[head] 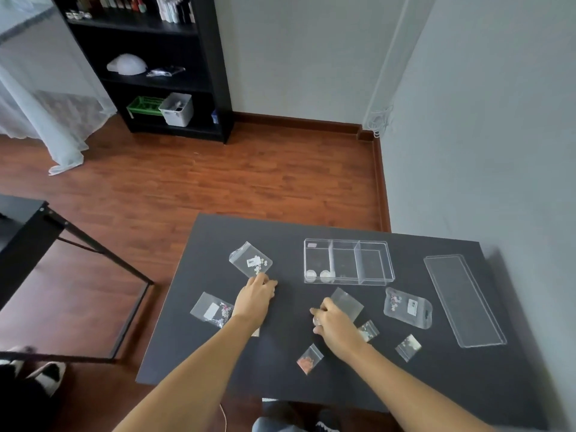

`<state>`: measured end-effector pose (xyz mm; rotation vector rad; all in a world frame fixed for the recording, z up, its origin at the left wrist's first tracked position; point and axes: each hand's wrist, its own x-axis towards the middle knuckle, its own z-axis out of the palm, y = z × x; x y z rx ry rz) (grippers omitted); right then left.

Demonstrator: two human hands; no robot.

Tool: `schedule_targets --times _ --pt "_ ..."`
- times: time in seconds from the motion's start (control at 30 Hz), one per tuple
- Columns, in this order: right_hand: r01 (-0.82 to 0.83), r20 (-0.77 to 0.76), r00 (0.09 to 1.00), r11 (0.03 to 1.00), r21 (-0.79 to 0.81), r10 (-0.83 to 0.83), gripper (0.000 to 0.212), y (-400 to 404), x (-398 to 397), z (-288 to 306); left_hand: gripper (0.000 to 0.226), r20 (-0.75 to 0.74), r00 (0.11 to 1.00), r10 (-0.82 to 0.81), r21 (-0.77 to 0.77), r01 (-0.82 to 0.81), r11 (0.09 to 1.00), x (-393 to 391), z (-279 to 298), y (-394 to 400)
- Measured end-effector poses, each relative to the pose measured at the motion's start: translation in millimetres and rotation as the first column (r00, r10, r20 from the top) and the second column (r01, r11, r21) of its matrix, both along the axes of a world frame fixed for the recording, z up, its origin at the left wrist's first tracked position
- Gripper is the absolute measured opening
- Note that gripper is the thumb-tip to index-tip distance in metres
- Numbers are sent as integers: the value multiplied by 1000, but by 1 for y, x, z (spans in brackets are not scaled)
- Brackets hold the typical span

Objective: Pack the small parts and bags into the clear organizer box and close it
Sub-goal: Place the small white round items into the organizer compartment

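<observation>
Nearest camera: small bag with orange bits point(309, 358), flat on dark table point(280, 363). Right hand point(335, 322) pinching clear bag point(347, 304) plus a small round part, just in front of open organizer box point(348, 261); two round white parts in its left compartment. Left hand point(255, 296) fingertips on corner of barcode-labelled bag point(251, 260), grasp unclear. Lid point(464, 300) lying far right. Label text too small to read.
</observation>
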<state>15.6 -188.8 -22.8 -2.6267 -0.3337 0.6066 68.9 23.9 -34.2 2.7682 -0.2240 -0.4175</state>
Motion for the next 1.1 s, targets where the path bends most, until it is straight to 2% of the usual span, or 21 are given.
schedule_targets --times 0.07,0.27,0.37,0.5,0.53,0.63,0.7,0.8,0.87,1.0,1.1 --pt "5 44 999 1000 0 -5 12 -2 -2 -2 28 -12 1000 8 -63 -9 998 4 0 0" --pt "57 7 998 997 42 -57 24 2 -7 3 17 -94 995 42 -172 -58 983 9 14 -1" --pt "167 20 985 977 132 -171 13 3 -9 11 15 -166 984 71 -255 -112 961 9 20 -3" --pt "318 32 941 910 266 -338 42 -7 -5 25 6 -126 989 82 -384 -125 915 13 28 -14" --pt "341 31 930 895 288 -365 43 -11 -3 28 5 -108 990 87 -409 -125 904 17 32 -19" --pt "402 47 894 845 353 -445 10 -26 1 34 6 -49 993 103 -476 -114 872 33 43 -39" --pt "423 72 876 832 360 -477 18 -36 4 36 6 2 996 93 -488 -80 869 46 50 -53" --pt "433 89 867 829 352 -491 21 -49 6 40 11 61 998 26 -422 2 907 67 55 -73" --pt "456 79 858 823 339 -508 19 -56 6 39 14 50 999 -15 -342 31 939 79 54 -84" --pt "495 21 846 798 343 -533 17 -68 -2 39 18 24 986 -163 -62 164 985 95 42 -94" --pt "516 -25 841 788 337 -540 17 -75 -10 35 21 13 977 -211 64 210 976 101 35 -95"
